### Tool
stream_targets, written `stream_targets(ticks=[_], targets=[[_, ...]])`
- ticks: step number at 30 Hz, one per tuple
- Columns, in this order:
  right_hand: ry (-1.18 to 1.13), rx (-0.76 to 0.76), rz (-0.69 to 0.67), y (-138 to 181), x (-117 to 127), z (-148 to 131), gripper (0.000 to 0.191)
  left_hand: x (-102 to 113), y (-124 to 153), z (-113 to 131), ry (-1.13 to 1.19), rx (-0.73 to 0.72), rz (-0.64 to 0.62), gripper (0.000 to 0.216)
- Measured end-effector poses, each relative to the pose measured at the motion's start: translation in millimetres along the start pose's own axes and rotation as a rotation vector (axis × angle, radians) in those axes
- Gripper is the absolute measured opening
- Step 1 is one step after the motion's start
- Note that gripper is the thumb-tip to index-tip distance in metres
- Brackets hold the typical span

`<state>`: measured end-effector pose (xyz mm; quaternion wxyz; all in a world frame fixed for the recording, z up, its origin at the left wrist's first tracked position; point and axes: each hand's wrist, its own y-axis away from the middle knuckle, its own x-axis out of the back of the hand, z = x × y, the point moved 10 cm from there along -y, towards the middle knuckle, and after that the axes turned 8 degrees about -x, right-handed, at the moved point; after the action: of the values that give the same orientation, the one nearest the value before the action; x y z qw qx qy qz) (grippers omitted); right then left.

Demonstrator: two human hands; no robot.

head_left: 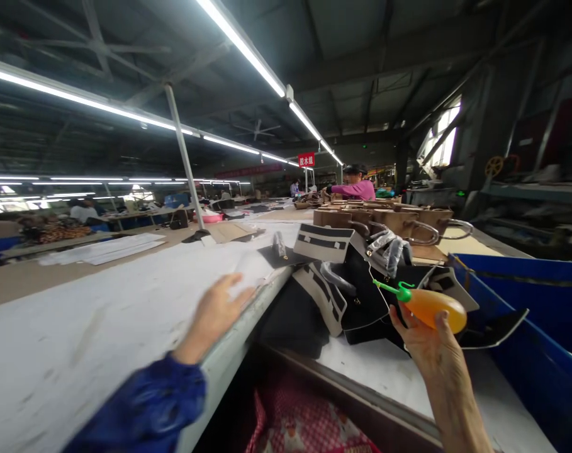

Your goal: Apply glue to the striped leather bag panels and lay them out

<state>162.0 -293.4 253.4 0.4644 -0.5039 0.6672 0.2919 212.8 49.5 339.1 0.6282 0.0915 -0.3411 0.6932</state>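
Note:
My left hand (214,311) lies flat with fingers stretched out on the white worktable (101,314), near its inner edge; its sleeve is blue. My right hand (430,349) is raised and closed around an orange squeeze bottle (434,308) with a green nozzle that points left. Just beyond the bottle lies a pile of black-and-cream bag pieces (347,283), some with silver hardware wrapped in plastic.
A blue bin (526,302) stands at the right. Brown handbags (399,223) line the table behind the pile. A person in a pink top (356,187) works farther back. White sheets (111,248) lie on the left table. Red checked cloth (304,421) shows below.

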Motion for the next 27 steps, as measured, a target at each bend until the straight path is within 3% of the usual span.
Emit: stream_targets(ticks=[7,9,11,13,17,21,27], targets=[[0.014,-0.017,-0.008,7,2,-5,0.057,-135,19,13,-0.181,0.024,-0.107,0.049],[0.047,-0.012,-0.027,11,-1,-9,0.052,-158,17,15,-0.226,0.030,-0.122,0.046],[0.086,0.009,-0.047,15,-5,-14,0.053,-166,10,14,-0.265,0.052,-0.124,0.040],[0.103,0.032,-0.044,20,-8,-18,0.056,-156,-3,15,-0.282,0.074,-0.110,0.035],[0.106,0.030,-0.036,28,-16,-17,0.058,-112,-30,31,-0.227,0.032,-0.103,0.024],[0.148,0.003,-0.108,34,-31,-8,0.059,-80,-38,42,-0.083,-0.037,-0.107,0.030],[0.121,-0.028,-0.110,35,-34,6,0.063,-36,-50,37,0.185,-0.113,0.110,0.035]])
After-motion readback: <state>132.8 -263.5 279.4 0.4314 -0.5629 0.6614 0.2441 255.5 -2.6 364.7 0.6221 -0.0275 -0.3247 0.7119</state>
